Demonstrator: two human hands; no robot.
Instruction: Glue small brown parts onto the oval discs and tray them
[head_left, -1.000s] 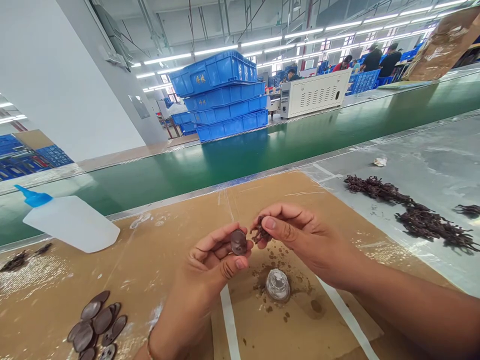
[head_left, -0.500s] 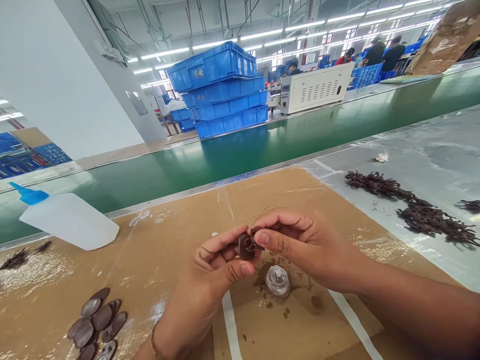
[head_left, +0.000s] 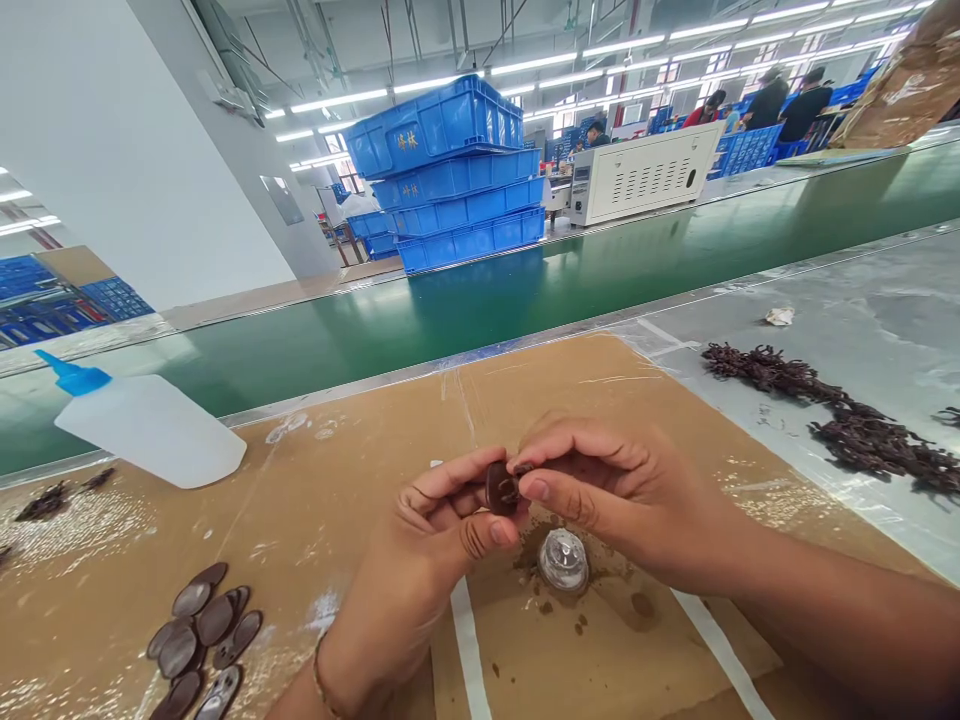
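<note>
Between the thumb and fingers of my left hand [head_left: 431, 545] is a dark brown oval piece [head_left: 499, 490], held tilted on edge. My right hand [head_left: 622, 490] pinches a small dark brown piece [head_left: 523, 469] against its face; the fingertips hide most of that small part. Just below the hands, a little clear cup [head_left: 564, 560] stands on the brown board, with wet dark spots around it. To the left lies a loose pile of similar brown oval pieces [head_left: 178, 650].
A white squeeze bottle [head_left: 161, 430] with a blue nozzle lies at the left. Dark brown strand-like bits [head_left: 877, 440] are heaped at the right. Beyond the brown board [head_left: 360, 450] run a green conveyor belt [head_left: 465, 310] and stacked blue crates [head_left: 465, 190]. Several people stand far off.
Both hands keep hold of their pieces, with the small one still at the oval's face. The view has shifted slightly, so most things appear a little further right.
</note>
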